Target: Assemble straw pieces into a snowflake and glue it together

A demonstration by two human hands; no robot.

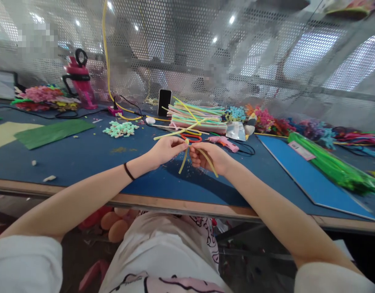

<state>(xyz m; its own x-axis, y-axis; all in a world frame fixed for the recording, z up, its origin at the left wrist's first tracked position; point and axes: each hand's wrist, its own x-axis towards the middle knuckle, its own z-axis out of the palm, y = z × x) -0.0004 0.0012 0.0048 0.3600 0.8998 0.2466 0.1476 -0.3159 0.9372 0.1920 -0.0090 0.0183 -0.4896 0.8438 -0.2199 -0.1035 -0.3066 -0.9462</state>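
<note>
Close together above the blue table, my left hand [165, 151] and my right hand [212, 158] pinch a yellow pipe cleaner [208, 160]. Its ends hang down in two strands below my fingers, and a small pale yellow knob shows at the left fingertips. Just behind my hands lie orange-red handled scissors [191, 137] and a pink glue gun [224, 143]. Loose yellow pipe cleaners [172, 133] cross in front of a pile of pastel pipe cleaners [196, 116].
Mint-green pipe-cleaner pieces [121, 129] lie left of my hands. A pink bottle [82, 83] and a phone [164, 102] stand at the back. On the right are a blue board [309, 175] and a bag of green pipe cleaners [330, 165]. The wooden table edge [175, 204] runs before me.
</note>
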